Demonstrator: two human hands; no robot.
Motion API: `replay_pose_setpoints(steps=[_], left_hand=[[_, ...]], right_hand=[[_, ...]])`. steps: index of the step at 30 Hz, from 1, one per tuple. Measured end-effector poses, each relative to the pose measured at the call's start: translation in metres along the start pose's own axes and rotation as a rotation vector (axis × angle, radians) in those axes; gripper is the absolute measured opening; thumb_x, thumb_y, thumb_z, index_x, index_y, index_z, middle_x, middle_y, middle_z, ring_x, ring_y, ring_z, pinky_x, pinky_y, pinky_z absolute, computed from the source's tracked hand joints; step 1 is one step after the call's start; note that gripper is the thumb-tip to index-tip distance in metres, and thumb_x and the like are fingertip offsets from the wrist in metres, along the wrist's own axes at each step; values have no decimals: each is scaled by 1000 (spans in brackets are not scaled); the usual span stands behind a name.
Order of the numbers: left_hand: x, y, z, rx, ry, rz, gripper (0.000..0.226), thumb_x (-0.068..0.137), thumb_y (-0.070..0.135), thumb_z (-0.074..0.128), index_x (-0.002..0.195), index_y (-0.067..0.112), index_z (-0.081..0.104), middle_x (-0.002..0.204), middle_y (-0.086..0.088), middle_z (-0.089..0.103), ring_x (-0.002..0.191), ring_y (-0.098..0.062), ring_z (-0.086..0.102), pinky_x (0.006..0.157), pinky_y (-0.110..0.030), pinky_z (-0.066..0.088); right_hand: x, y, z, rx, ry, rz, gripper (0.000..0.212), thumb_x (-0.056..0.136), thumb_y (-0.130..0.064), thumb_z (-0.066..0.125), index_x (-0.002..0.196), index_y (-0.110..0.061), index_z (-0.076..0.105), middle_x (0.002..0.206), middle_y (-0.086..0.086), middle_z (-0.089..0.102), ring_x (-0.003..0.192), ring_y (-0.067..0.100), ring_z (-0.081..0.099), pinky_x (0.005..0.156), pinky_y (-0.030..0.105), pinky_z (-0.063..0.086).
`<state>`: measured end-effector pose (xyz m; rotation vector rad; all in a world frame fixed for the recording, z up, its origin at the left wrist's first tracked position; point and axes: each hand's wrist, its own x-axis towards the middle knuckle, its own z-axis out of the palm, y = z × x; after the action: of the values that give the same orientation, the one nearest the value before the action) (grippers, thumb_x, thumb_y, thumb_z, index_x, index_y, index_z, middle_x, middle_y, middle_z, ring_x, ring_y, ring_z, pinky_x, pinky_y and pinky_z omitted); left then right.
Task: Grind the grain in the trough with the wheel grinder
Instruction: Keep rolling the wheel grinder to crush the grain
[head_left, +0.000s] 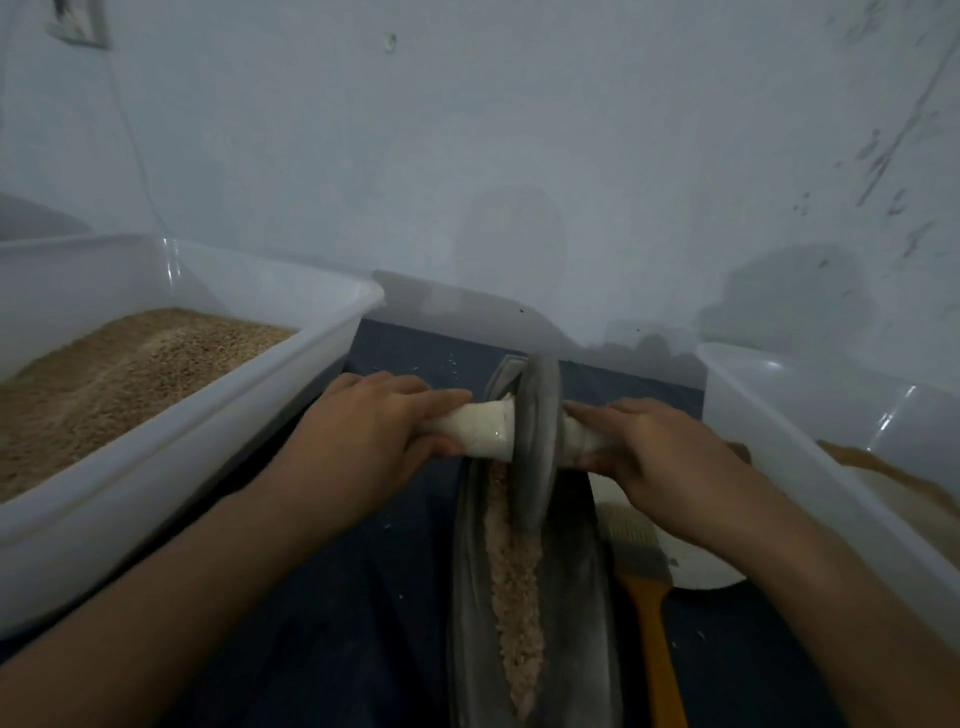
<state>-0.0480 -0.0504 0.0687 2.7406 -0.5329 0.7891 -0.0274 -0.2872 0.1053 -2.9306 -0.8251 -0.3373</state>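
Note:
A long grey metal trough (576, 597) lies lengthwise on a dark blue cloth, with a strip of pale crushed grain (517, 582) along its groove. The grey wheel grinder (537, 441) stands upright in the far half of the trough, over the grain. A white-wrapped axle handle (488, 428) sticks out on each side of the wheel. My left hand (374, 421) grips the left handle. My right hand (649, 447) holds the right handle, fingers pointing toward the wheel.
A clear plastic tub (291, 374) with brown grain stands at the left. Another clear tub (810, 431) with brown powder stands at the right. A brush with an orange handle (649, 613) lies beside the trough on the right, over a white plate (696, 566). A pale wall rises close behind.

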Motion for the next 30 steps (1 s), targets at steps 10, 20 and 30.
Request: replay_pose_setpoints(steps=[10,20,30], left_hand=[[-4,-2,-56,-643,-564,77,38,71,49,67,108,57,60,102,33,64,95,11,60,77,-3,42],[-2,5,-7,-61,-34,-11,46,85,45,58,130,38,50,114,10,63,102,-12,58,86,-28,41],[-3,-8,-44,-590,-491,44,37,71,52,65,108,55,61,101,33,65,93,13,59,79,-2,40]], right_hand=[[-37,-19,-45,-112,-377,-133,38,82,-59,54,113,-38,59,102,-14,59,80,-4,48,59,4,33],[-1,-4,-1,-129,-35,-23,56,94,-16,50,142,-35,29,125,-4,49,113,12,44,84,20,33],[-26,-15,-34,-92,-245,-158,24,83,-49,60,100,-33,63,90,-8,64,80,2,58,70,19,45]])
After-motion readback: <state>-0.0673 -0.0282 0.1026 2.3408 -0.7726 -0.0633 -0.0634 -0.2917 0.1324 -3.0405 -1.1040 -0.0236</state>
